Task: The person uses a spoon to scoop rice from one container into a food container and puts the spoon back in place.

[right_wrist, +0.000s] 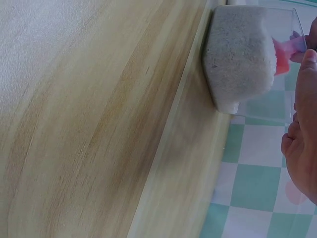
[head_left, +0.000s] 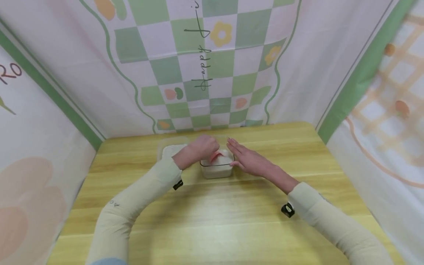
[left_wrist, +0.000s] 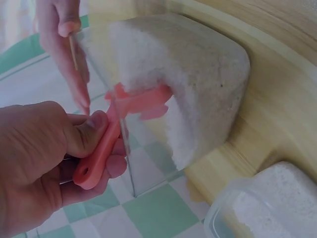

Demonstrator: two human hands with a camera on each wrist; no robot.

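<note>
In the left wrist view my left hand grips the handle of a pink-red plastic scoop-like tool, thumb on top and fingers curled beneath. Its head reaches into a clear square container and touches white, sand-like grains; its exact shape is partly hidden. Beside the container's right wall is my right hand, fingers extended along that side and thumb at the near corner of the rim. The right wrist view shows the same grains heaped unevenly behind the clear wall.
Left of the container stands a second clear tub with white grains, partly behind my left forearm. Both stand near the back of the wood-grain table. A checked cloth hangs behind, and printed curtains flank the sides.
</note>
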